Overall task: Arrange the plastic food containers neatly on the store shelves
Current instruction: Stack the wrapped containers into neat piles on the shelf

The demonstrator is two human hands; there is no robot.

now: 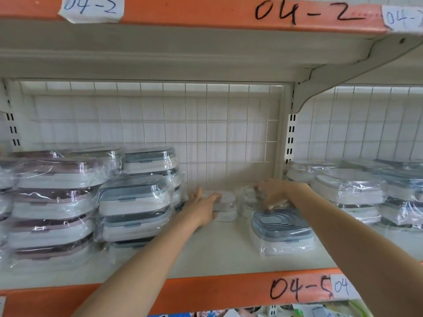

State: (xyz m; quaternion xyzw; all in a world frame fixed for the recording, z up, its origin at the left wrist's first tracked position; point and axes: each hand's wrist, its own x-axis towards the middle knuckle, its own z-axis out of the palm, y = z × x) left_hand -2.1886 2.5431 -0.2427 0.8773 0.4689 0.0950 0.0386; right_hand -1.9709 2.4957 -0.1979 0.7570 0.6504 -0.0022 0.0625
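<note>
Shelf point(217, 255), left hand point(201, 208) holding white container point(225, 208), right hand point(278, 192) on clear container point(249, 202)

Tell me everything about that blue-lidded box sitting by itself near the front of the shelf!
The square plastic food container with the grey-blue lid is wrapped in clear, crinkly film. Its lid has rounded corners and raised square rings nested one inside another; the body below looks white or see-through. It sits flat and upright on the cream shelf, alone, nearer the front than the other boxes. The right hand reaches just behind it; whether the hand touches it is unclear.
</note>
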